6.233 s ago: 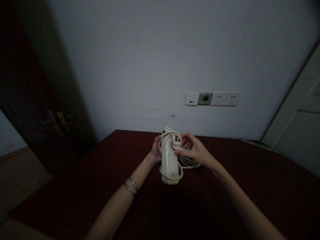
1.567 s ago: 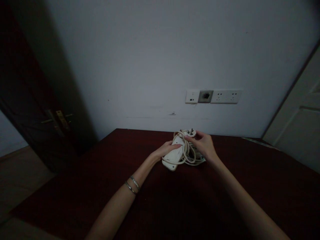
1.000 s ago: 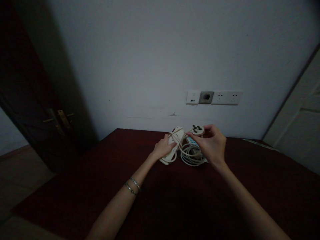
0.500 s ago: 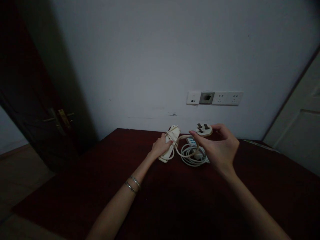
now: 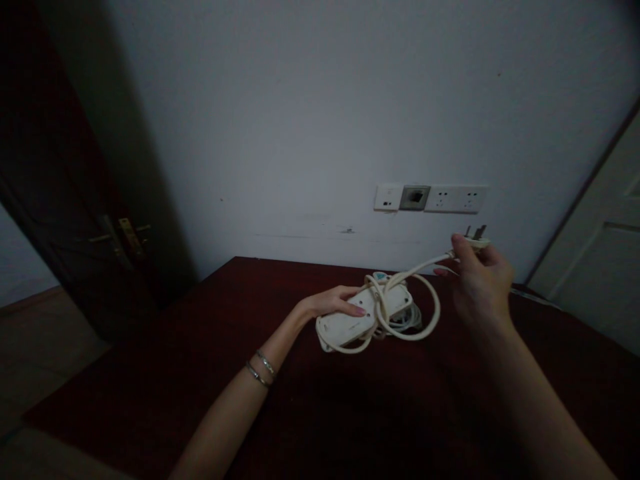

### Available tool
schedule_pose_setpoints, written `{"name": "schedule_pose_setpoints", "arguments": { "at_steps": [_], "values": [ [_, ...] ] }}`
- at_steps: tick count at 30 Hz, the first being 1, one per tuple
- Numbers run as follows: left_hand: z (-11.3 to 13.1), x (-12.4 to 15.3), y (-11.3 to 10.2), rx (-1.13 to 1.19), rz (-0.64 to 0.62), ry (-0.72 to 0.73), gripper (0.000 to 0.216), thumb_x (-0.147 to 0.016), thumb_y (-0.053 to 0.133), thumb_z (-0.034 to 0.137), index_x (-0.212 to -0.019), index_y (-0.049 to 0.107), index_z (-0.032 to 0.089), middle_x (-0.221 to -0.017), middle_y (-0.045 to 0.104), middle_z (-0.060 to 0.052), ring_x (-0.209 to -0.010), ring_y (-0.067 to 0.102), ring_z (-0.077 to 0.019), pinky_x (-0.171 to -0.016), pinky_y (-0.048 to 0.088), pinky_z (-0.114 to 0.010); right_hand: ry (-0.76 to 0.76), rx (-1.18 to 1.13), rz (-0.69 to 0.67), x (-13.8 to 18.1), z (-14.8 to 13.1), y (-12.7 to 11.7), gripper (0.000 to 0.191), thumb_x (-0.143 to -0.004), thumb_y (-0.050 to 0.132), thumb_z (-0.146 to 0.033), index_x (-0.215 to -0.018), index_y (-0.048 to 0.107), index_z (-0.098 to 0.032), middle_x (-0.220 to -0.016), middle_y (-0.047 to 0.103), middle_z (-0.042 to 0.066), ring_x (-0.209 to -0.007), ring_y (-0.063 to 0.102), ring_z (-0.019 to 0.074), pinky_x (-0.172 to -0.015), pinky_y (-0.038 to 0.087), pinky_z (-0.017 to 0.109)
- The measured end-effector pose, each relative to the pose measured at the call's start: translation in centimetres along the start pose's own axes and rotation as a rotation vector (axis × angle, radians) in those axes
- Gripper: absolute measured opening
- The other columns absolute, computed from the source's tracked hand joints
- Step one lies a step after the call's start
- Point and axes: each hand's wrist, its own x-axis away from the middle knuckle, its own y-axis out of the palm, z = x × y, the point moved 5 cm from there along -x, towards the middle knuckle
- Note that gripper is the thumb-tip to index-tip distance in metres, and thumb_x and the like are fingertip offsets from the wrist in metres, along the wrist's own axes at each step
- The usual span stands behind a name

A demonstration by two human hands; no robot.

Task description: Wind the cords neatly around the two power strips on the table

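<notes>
Power strip, off-white and long, lies slanted over the far middle of the dark red table in the head view, its near end low to the left and its far end higher to the right; whether it rests on the tabletop or is held just clear of it cannot be told. The left hand is closed on its upper long edge, fingers laid over the top face and thumb hidden beneath. Its cord is looped loosely around the strip's middle, swings out in a wide curve to the right and rises to the right hand. That hand is lifted well above the table, to the right of the strip, and pinches the plug between thumb and fingertips, the prongs pointing up toward the wall. Just behind the strip, a second coil of pale cable lies on the table, mostly hidden. Two thin bracelets circle the left wrist. A row of wall sockets sits on the wall above the plug and a little to its left. A dark door with a brass handle stands at the left, a pale door at the right.
</notes>
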Motion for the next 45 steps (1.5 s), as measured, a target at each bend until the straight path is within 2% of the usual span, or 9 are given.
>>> {"name": "schedule_pose_setpoints", "arguments": {
  "at_steps": [9,14,17,21,24,26,34,39,45],
  "values": [
    [1.3,1.4,2.4,0.079,-0.161,-0.101,0.046,-0.055,0.071,0.025,-0.1,0.066,0.013,-0.086,0.066,-0.006,-0.076,0.059,-0.0191,-0.071,0.047,-0.03,0.344,-0.059,-0.165,1.4,4.5,2.3,0.034,-0.063,0.072,-0.045,-0.078,0.058,-0.018,-0.061,0.053,-0.004,-0.046,0.055,0.0076,-0.036,0.046,0.015],
    [1.5,1.1,2.0,0.196,-0.062,-0.059,0.048,-0.05,0.073,0.025,-0.094,0.064,0.011,-0.085,0.065,-0.007,-0.075,0.058,-0.0198,-0.07,0.045,-0.03,0.433,-0.008,-0.286,1.7,7.3,2.8,0.037,-0.066,0.067,-0.052,-0.076,0.055,-0.018,-0.063,0.062,0.003,-0.048,0.06,0.0138,-0.042,0.051,0.023],
    [1.3,0.5,0.6,0.336,0.113,0.059,0.041,-0.052,0.071,0.026,-0.088,0.062,0.01,-0.078,0.063,-0.008,-0.069,0.058,-0.0184,-0.067,0.046,-0.03,0.405,-0.009,-0.297,2.0,7.9,3.0,0.038,-0.065,0.068,-0.052,-0.078,0.054,-0.018,-0.071,0.066,0.005,-0.055,0.063,0.0164,-0.048,0.054,0.027],
    [0.6,0.2,-1.4,0.526,0.383,0.195,0.029,-0.059,0.063,0.026,-0.084,0.059,0.012,-0.079,0.063,-0.009,-0.072,0.061,-0.0204,-0.072,0.048,-0.034,0.116,0.016,-0.143,3.2,6.5,3.4,0.039,-0.06,0.074,-0.042,-0.08,0.05,-0.018,-0.078,0.066,0.003,-0.067,0.066,0.0185,-0.06,0.055,0.031],
    [-0.1,0.3,-1.9,0.559,0.442,0.17,0.026,-0.063,0.058,0.022,-0.087,0.059,0.012,-0.084,0.064,-0.011,-0.081,0.062,-0.0245,-0.076,0.049,-0.039,-0.235,0.142,-0.083,4.4,4.2,3.6,0.034,-0.064,0.073,-0.035,-0.079,0.047,-0.018,-0.083,0.067,0.005,-0.076,0.065,0.018,-0.07,0.053,0.032],
    [-0.5,0.3,-2.0,0.565,0.446,0.146,0.029,-0.065,0.056,0.022,-0.092,0.058,0.012,-0.088,0.065,-0.012,-0.083,0.062,-0.0258,-0.075,0.05,-0.041,-0.369,0.225,-0.093,5.0,3.3,3.6,0.03,-0.067,0.071,-0.033,-0.082,0.049,-0.018,-0.087,0.067,0.006,-0.078,0.064,0.0177,-0.072,0.051,0.032],
    [-1.5,0.1,-2.4,0.708,0.399,0.107,0.045,-0.076,0.042,0.041,-0.107,0.055,0.011,-0.094,0.062,-0.015,-0.063,0.058,-0.0181,-0.056,0.048,-0.032,-0.581,0.518,-0.459,7.4,3.7,5.2,0.02,-0.076,0.061,-0.028,-0.095,0.056,-0.022,-0.091,0.067,0.005,-0.081,0.064,0.0193,-0.076,0.05,0.033],
    [-1.7,0.1,-2.7,0.866,0.408,0.087,0.051,-0.086,0.028,0.045,-0.109,0.054,0.009,-0.096,0.061,-0.015,-0.062,0.053,-0.0137,-0.053,0.045,-0.025,-0.404,0.429,-0.565,8.0,5.3,6.4,0.025,-0.079,0.057,-0.029,-0.102,0.053,-0.022,-0.102,0.065,0.008,-0.088,0.064,0.0201,-0.078,0.051,0.035],
    [-2.1,-0.5,-1.6,1.11,0.171,0.075,0.049,-0.086,0.028,0.034,-0.118,0.048,0.002,-0.093,0.062,-0.017,-0.067,0.054,-0.0148,-0.051,0.043,-0.022,0.021,0.047,-0.493,6.5,8.2,6.3,0.052,-0.068,0.07,-0.034,-0.112,0.048,-0.019,-0.109,0.064,0.012,-0.091,0.063,0.0208,-0.077,0.052,0.035]
  ]
}}
